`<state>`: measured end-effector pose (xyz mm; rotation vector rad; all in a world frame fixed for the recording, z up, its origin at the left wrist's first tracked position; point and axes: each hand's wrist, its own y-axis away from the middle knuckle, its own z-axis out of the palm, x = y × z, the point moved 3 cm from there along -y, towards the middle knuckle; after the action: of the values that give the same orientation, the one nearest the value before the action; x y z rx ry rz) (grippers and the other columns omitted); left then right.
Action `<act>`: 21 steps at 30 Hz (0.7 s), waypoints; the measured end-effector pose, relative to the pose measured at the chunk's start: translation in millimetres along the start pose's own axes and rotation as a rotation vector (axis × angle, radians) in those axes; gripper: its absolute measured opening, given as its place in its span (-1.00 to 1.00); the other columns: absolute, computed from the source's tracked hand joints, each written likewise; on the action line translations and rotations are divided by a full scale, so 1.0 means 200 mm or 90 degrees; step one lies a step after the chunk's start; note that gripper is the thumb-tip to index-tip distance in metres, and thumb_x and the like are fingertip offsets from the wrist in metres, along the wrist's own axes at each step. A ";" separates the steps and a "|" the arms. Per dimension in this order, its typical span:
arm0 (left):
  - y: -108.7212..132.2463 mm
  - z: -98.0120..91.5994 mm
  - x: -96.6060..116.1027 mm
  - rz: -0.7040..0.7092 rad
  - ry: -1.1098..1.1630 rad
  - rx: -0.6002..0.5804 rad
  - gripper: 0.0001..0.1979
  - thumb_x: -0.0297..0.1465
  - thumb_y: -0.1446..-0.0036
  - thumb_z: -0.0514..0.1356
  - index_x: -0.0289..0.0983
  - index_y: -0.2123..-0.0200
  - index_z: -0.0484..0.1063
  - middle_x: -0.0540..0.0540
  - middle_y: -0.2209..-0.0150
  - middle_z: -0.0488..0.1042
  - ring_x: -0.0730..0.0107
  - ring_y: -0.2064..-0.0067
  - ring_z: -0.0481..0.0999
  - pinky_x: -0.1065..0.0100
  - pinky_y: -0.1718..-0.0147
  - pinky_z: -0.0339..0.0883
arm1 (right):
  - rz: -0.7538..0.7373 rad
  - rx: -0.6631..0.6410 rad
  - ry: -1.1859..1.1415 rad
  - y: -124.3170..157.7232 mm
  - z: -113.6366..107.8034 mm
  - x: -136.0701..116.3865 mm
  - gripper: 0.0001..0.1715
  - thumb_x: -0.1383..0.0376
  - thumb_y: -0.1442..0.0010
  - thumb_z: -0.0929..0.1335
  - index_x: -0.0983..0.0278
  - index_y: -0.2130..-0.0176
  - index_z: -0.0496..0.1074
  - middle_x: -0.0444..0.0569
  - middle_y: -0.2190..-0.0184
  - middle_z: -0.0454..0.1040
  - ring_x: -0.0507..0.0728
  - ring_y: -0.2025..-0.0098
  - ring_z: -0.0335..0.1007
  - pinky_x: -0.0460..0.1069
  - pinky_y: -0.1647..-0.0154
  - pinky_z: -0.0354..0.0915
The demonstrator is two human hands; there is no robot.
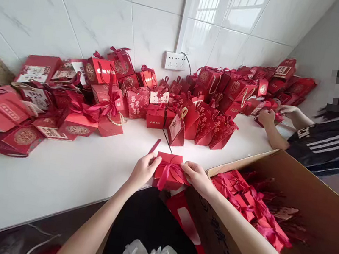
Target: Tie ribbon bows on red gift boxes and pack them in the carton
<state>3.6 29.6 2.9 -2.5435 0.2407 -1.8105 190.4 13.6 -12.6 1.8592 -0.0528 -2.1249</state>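
A small red gift box (168,165) with a red ribbon (168,175) across it sits at the near edge of the white table (53,173). My left hand (144,169) pinches the ribbon at the box's left side, with a ribbon end sticking up past my fingers. At the box's right side, my right hand (196,177) pinches the ribbon too. Both hands are closed and touch the box.
Many red gift boxes (113,92) are piled along the white tiled wall. To my right an open cardboard carton (306,196) holds folded red boxes with ribbons (250,204). Another person's hands (271,115) handle a red box at the far right. A wall socket (175,60) has a cable.
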 end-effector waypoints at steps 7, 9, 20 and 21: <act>0.04 0.05 -0.03 -0.008 0.027 0.080 -0.68 -0.19 -0.11 0.02 -0.21 0.58 0.04 0.12 0.63 0.04 0.51 0.57 0.08 0.44 0.55 -0.01 | 0.010 0.015 -0.164 0.01 0.03 0.04 -0.43 -0.01 0.08 0.48 0.24 0.54 0.10 -0.26 0.61 0.14 -0.07 0.57 0.00 -0.11 0.51 -0.01; 0.05 0.06 -0.03 -0.012 0.041 0.084 -0.68 -0.18 -0.12 0.02 -0.21 0.56 0.05 0.12 0.62 0.04 0.51 0.56 0.09 0.45 0.55 0.00 | -0.005 0.012 -0.115 0.02 0.01 0.04 -0.43 -0.05 0.03 0.43 0.23 0.53 0.08 -0.26 0.60 0.11 -0.05 0.57 0.01 -0.10 0.50 0.05; -0.06 0.11 -0.17 -0.025 0.131 -0.058 -0.53 0.01 -0.12 -0.11 -0.23 0.57 0.18 0.03 0.63 0.25 0.44 0.57 0.29 0.40 0.52 0.23 | -0.245 -0.100 0.455 0.06 -0.11 -0.20 -0.06 0.08 0.20 0.53 0.23 -0.11 0.20 0.14 -0.11 0.15 0.31 -0.17 0.14 0.23 -0.21 0.08; -0.06 0.11 -0.17 -0.025 0.131 -0.055 -0.55 -0.01 -0.13 -0.12 -0.23 0.57 0.19 0.03 0.62 0.26 0.44 0.55 0.31 0.39 0.49 0.25 | -0.207 -0.075 0.388 0.09 -0.16 -0.20 -0.09 0.07 0.17 0.52 0.21 -0.11 0.21 0.11 -0.06 0.24 0.30 -0.13 0.20 0.23 -0.19 0.13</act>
<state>14.9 43.6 -36.1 -2.4303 0.2787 -2.1235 230.3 13.0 24.3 2.4811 0.5298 -1.5917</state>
